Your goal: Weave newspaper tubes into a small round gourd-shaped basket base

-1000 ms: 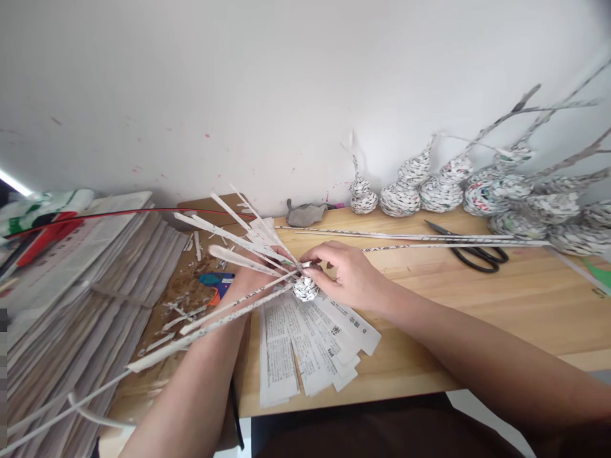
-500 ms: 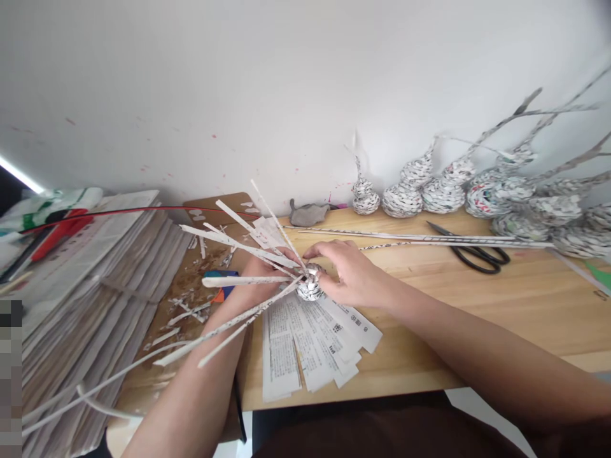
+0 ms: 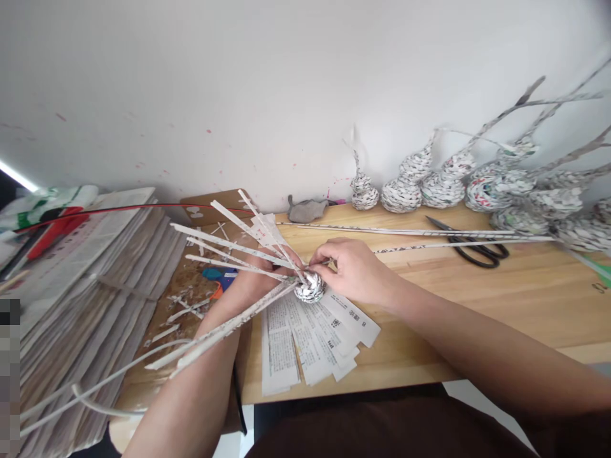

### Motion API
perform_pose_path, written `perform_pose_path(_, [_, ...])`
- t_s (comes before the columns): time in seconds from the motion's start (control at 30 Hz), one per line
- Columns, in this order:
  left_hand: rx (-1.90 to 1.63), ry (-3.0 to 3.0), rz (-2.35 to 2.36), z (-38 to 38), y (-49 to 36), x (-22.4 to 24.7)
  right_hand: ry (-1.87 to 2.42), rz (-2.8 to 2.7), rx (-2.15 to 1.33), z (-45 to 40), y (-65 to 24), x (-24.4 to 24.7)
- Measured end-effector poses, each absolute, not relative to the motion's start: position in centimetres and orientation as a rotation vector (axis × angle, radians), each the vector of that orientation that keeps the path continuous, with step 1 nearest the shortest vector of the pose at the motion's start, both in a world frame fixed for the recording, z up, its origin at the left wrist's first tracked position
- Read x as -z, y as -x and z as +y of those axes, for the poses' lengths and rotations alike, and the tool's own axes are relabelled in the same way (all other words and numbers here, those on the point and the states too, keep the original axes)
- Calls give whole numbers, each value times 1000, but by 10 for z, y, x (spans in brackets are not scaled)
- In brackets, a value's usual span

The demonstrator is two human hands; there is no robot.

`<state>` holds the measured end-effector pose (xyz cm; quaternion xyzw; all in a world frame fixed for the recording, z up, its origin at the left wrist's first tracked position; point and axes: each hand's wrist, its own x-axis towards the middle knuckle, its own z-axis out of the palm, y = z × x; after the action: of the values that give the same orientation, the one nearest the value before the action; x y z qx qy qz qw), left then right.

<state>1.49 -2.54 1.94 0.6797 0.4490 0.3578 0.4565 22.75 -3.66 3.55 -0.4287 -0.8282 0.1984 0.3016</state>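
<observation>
A small ball woven of rolled newspaper (image 3: 310, 289) is between my hands above the table, with several paper spokes (image 3: 233, 244) fanning out to the left from its top. My left hand (image 3: 267, 264) grips the ball from behind and the left; the spokes and the ball hide most of its fingers. At the ball's upper right, my right hand (image 3: 351, 267) is closed, thumb and forefinger pinching a thin rolled paper tube near the weave. A printed tube (image 3: 405, 248) emerges from behind that hand and runs right. Below the ball lie fanned newspaper strips (image 3: 319, 343).
Black scissors (image 3: 470, 245) lie under long paper tubes. Several woven paper gourds (image 3: 403, 191) stand along the wall. A grey cloth-like lump (image 3: 308, 208) sits behind my hands. To the left are a tall newspaper stack (image 3: 119, 273) and a brown board (image 3: 191, 324) with paper scraps.
My right hand has closed into a pinch and drawn slightly right, uncovering more of the ball. The spokes have shifted, with several now bunched closer together.
</observation>
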Motion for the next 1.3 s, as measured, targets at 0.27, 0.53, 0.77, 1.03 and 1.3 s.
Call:
perform_pose_path(0.27, [-989, -1872, 1094, -30, -21, -21, 1269, -2083, -840, -42, -228, -45])
perform_pose_path(0.53, [-1105, -2015, 1142, -32, -24, -21, 1290, -1974, -973, -43, -227, -45])
perform_pose_path(0.77, [-1071, -1971, 1148, -27, -19, -19, 1257, -2038, -829, -45, -224, -40])
perform_pose_path(1.03, [-1020, -1808, 1240, -46, -8, -33, 1087, -2128, -515, -54, -222, -42])
perform_pose_path(1.3, [-1433, -1752, 1348, -96, 50, -57, 476, -2466, -404, -79, -194, -20])
